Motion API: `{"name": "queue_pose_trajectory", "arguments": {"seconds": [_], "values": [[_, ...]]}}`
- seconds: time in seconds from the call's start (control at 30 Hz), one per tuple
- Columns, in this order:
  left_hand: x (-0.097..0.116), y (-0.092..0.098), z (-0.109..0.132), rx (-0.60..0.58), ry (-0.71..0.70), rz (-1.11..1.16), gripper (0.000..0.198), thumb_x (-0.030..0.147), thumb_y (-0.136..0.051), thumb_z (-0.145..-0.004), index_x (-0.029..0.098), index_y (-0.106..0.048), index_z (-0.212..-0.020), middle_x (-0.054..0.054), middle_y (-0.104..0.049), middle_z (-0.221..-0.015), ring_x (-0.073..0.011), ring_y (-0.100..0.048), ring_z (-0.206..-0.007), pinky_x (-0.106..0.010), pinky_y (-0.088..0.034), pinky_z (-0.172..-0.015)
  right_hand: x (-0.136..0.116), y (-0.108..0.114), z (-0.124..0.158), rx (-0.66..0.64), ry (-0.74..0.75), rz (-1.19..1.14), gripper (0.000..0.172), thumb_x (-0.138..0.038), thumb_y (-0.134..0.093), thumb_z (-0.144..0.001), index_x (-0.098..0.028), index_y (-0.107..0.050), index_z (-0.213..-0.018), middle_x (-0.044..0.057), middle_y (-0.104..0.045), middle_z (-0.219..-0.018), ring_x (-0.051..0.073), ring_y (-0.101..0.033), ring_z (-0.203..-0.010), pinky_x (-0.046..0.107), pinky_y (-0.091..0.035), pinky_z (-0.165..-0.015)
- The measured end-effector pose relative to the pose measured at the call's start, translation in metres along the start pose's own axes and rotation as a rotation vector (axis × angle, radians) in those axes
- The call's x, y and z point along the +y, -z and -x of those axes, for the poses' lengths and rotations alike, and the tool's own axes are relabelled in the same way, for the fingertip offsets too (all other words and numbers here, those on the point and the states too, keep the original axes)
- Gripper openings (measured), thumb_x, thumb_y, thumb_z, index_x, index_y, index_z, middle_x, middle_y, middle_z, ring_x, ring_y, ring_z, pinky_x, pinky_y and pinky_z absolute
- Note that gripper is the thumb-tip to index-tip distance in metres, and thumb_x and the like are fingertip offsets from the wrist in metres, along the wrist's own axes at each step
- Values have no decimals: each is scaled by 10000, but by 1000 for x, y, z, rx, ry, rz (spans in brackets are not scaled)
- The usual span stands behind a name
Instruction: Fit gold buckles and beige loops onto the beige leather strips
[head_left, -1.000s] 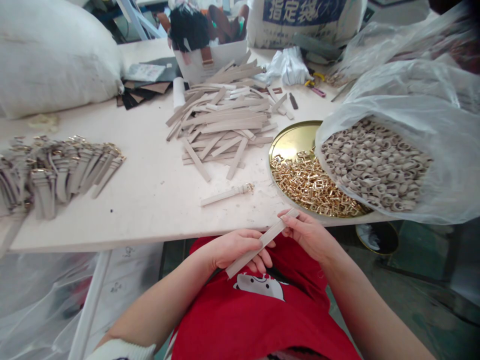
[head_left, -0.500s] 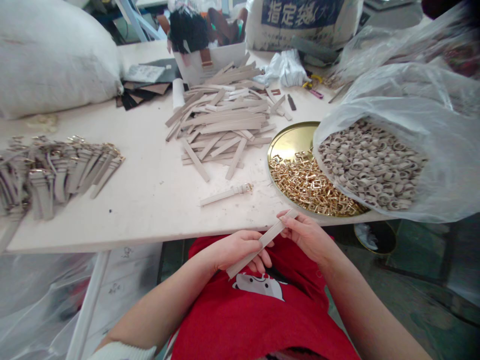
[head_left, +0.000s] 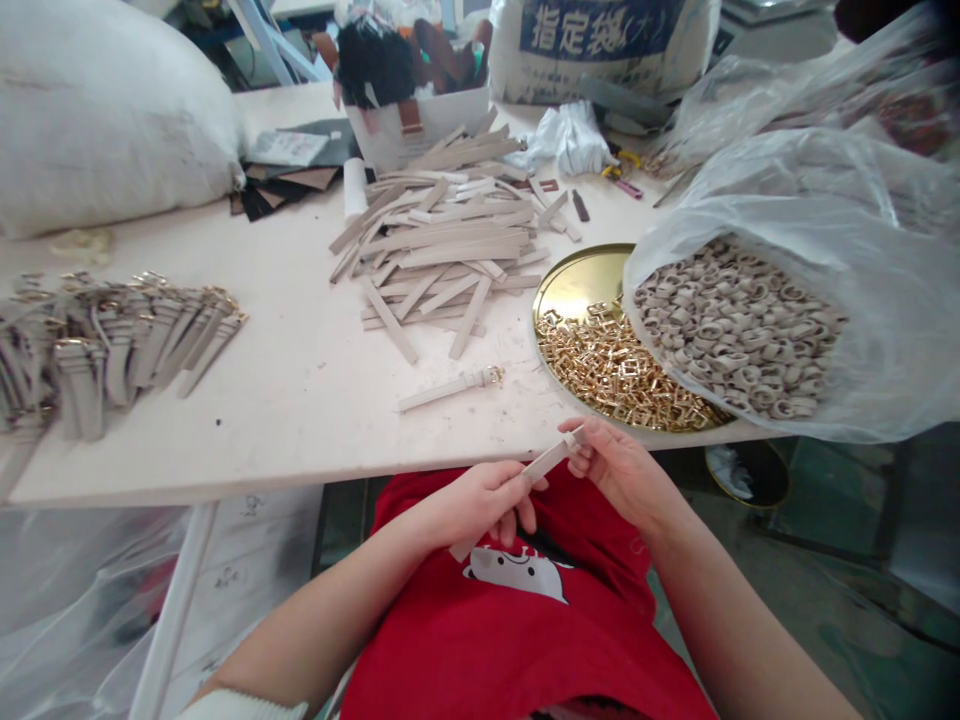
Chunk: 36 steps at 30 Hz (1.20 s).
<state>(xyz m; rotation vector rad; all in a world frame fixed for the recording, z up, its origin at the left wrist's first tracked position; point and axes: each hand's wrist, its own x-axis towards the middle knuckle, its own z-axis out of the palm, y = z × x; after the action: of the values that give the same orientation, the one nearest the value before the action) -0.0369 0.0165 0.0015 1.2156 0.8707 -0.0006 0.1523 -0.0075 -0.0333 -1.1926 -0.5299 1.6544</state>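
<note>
A beige strap slants over my lap, just off the table's front edge. My left hand is closed around its middle, and the lower end pokes out below the palm. At the upper end the fingertips of my right hand pinch the strap, where a small beige loop sits around or against it; which of the two I cannot tell. On the table ahead lies one strap with a gold buckle.
Loose straps are heaped mid-table. On the right, a gold tray of buckles stands beside a plastic bag full of beige loops. Buckled straps lie at the left; a white sack is behind them.
A small loop now shows at the strap's upper end, by my right fingers. Those fingers have shifted slightly along the end; my left hand has hardly moved.
</note>
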Motion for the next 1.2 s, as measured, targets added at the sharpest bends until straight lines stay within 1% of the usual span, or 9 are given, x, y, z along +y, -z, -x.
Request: {"name": "queue_pose_trajectory", "arguments": {"seconds": [0.1,0.2,0.57,0.67,0.77,0.83,0.97,1.1,1.2], "values": [[0,3,0,-192,77,426,333,272,-330,-826,93,-521,-1031,-33,-603,-612,-89,-517,-418,-186,-374,-408,0,1,-1,37,25,85,201,-371,-603,-755,-172,-608,-725,-40,-474,-581,64,-390,-505,200,-331,-477],[-1,5,-3,-225,85,588,319,230,-374,-793,73,-556,-1001,-52,-620,-596,-89,-532,-410,-169,-363,-388,2,2,-4,42,18,97,208,-367,-592,-764,-174,-576,-690,-45,-477,-583,66,-385,-502,199,-326,-475],[-7,4,-10,-209,130,587,357,326,-471,-750,87,-555,-1002,-48,-627,-608,-94,-524,-419,-192,-368,-408,4,3,-8,44,4,131,239,-388,-580,-769,-173,-551,-670,-48,-464,-573,67,-379,-497,205,-315,-474],[-6,4,-12,-198,151,574,407,399,-437,-777,91,-557,-1015,-15,-575,-584,-71,-461,-396,-193,-324,-402,5,2,-7,37,25,146,235,-406,-574,-772,-180,-565,-706,-52,-455,-552,70,-383,-488,212,-309,-475],[-3,5,-15,-126,135,537,476,491,-356,-813,97,-576,-965,67,-387,-514,-29,-263,-356,-186,-191,-380,5,0,-4,16,81,157,234,-426,-556,-781,-193,-578,-780,-63,-423,-498,81,-385,-467,225,-307,-479],[1,7,-17,-6,80,416,421,482,-378,-809,112,-568,-877,86,-308,-513,-32,-200,-387,-190,-151,-394,4,-2,-2,11,112,178,227,-415,-563,-779,-196,-579,-837,-62,-435,-492,89,-404,-481,232,-321,-502],[9,8,-15,250,-82,-6,247,382,-474,-775,148,-495,-702,66,-395,-561,-57,-324,-499,-190,-263,-473,3,-7,1,-3,90,186,224,-380,-610,-745,-190,-563,-854,-53,-476,-543,89,-404,-511,228,-326,-519],[11,3,-11,285,-143,-203,263,386,-406,-812,168,-465,-677,58,-440,-546,-76,-387,-501,-204,-303,-491,8,-16,7,-44,75,169,215,-372,-616,-731,-174,-533,-717,-52,-452,-556,84,-368,-503,229,-320,-511],[8,-4,-9,281,-152,-169,252,384,-382,-823,171,-451,-707,40,-503,-572,-85,-465,-497,-209,-355,-506,10,-22,12,-23,116,217,204,-370,-589,-751,-176,-533,-723,-53,-446,-552,87,-372,-511,230,-322,-519]]}}
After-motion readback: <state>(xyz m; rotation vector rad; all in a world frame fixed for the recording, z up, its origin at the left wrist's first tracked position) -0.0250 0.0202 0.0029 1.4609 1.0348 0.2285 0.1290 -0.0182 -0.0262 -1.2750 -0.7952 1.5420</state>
